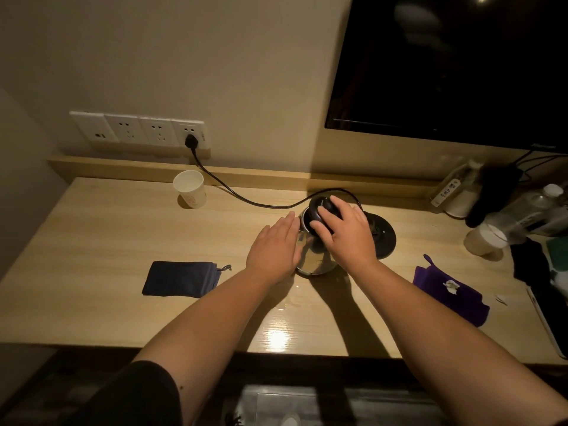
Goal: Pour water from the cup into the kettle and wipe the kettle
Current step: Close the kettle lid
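Steel kettle (313, 259) standing on the wooden desk (123, 247), just left of its round black base (384, 238), not on it. Right hand (344, 229) lies over the kettle's black lid (319, 207), fingers curled down around the lid's edge in a loose grasp. Left hand (276, 247) is flat and open, fingers together, its palm pressed to the kettle's left flank. White paper cup (189, 188) stands upright near the back-left of the desk, well apart from the kettle. A black cord (233, 192) runs from the wall socket strip (138, 130) across the desk toward the base. Folded dark blue cloth (181, 278) lies left of the arms; purple cloth (448, 290) lies right. Small wet patches (285, 305) glisten on the desk in front of the kettle.
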Motion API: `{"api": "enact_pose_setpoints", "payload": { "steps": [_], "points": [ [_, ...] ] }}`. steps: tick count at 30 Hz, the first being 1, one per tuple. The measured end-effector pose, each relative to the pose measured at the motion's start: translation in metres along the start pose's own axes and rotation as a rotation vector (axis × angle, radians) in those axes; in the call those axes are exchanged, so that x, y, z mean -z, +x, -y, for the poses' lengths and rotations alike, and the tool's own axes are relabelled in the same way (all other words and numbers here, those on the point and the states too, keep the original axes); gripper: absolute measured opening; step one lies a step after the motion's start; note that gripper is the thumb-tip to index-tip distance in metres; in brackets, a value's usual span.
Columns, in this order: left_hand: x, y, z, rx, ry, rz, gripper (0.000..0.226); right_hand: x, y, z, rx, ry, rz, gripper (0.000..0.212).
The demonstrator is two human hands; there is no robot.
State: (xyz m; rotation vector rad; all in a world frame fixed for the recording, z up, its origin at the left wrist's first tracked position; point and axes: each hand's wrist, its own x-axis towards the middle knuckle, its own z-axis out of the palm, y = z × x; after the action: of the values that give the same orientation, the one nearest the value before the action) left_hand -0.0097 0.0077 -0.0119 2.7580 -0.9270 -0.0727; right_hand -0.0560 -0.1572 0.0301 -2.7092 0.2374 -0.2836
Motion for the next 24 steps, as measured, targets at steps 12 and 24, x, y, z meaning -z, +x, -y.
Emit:
{"api": "enact_pose_setpoints", "payload": {
  "steps": [12, 24],
  "points": [
    [0.0, 0.001, 0.004, -0.001, 0.012, 0.034, 0.062, -0.016, 0.001, -0.011, 0.125, -0.126, 0.041, 0.04],
    [-0.004, 0.001, 0.003, 0.002, -0.006, 0.01, 0.063, -0.024, 0.001, -0.021, 0.131, -0.079, 0.031, 0.039]
  ]
}}
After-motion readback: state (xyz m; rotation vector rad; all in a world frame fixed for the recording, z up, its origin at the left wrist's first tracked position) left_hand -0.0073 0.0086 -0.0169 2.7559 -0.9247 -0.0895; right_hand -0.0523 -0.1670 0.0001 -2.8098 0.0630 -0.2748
